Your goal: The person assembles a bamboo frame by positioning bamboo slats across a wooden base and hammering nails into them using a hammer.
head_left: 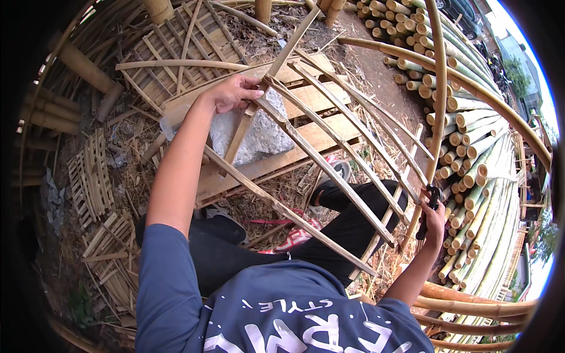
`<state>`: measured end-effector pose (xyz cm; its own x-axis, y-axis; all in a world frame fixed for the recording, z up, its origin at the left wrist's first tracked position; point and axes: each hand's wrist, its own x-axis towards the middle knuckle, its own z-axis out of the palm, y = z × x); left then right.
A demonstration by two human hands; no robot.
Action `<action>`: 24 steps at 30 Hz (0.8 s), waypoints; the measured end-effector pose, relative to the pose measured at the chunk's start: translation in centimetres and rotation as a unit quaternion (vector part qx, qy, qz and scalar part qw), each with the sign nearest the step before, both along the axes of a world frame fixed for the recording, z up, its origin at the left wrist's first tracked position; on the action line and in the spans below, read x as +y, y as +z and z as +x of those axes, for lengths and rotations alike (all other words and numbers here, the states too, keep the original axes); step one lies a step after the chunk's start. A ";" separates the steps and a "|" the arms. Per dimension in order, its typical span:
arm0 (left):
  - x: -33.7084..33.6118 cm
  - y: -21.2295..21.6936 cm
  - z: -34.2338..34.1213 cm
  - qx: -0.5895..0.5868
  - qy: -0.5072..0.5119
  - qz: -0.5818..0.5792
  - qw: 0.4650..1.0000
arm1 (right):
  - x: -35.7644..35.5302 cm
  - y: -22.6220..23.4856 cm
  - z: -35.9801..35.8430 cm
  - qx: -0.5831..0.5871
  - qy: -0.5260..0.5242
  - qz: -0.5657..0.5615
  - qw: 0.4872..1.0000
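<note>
My left hand [232,91] is stretched out ahead of me, fingers curled over the top of the fan-shaped frame of split pale bamboo slats [329,159], right where the slats bunch together into a bound knot, so that grip is closed on the frame itself. My right hand [434,220] is down at my right side, wrapped tight round a small dark hand tool with black handles [431,203] (I cannot make out its working end), and it sits just against the lower ends of the slats where they meet a long curved bamboo strip [438,94]. The frame leans across my lap, over my black-trousered legs [347,226], its upper end resting towards the grey rough stone block [259,135] and the flat wooden planks [318,132] on the ground behind it. I judge the slats light and springy rather than stiff: thin, likely to flex and to twist out of line if held by one rib alone, with split edges that could splinter. The bound knot looks the surest place to hold, since every rib meets there. To my right lies a big stack of round green-yellow bamboo poles [477,153], well apart from my left hand.
</note>
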<state>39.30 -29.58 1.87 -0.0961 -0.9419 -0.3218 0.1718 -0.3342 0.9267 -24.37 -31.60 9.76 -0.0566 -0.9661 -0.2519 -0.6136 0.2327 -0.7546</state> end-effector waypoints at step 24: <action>-2.7 0.4 -0.8 -0.095 -0.049 0.017 0.994 | 6.2 0.4 -0.7 -0.157 -0.049 0.008 0.986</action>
